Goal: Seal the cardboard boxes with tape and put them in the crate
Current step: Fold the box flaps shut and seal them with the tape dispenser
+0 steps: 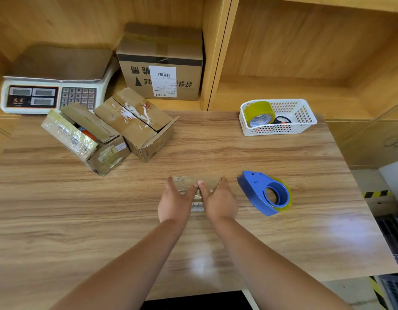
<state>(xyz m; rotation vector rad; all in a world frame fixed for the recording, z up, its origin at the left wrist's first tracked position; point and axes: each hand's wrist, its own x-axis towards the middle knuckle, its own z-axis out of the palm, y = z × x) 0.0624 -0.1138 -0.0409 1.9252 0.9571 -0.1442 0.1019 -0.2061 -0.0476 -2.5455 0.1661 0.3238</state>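
Holding the small cardboard box (186, 181) at both ends, the left hand (174, 203) and the right hand (220, 203) sit side by side at the centre of the frame.

- Left hand: fingers wrapped over the left end of the box, thumb on its top near the middle.
- Right hand: fingers wrapped over the right end, thumb on top just beside the left thumb.
- The box rests on the wooden table (283, 157), mostly covered by the hands. Clear glossy tape shows on its exposed top, and a white label edge shows between the wrists.

The blue tape dispenser (256, 193), loaded with yellowish tape, lies on its side near the right hand without touching it.

Two more boxes lie touching each other in the upper left of the frame. The plain box (135, 121) has white label residue on its closed top flaps. The tape-wrapped box (81, 137) has its flaps standing open.

A white basket (305, 113) at the upper right contains a tape roll (258, 113).

On the shelf behind, a scale (48, 95) stands at the upper left, with a large carton (162, 63) to its right.
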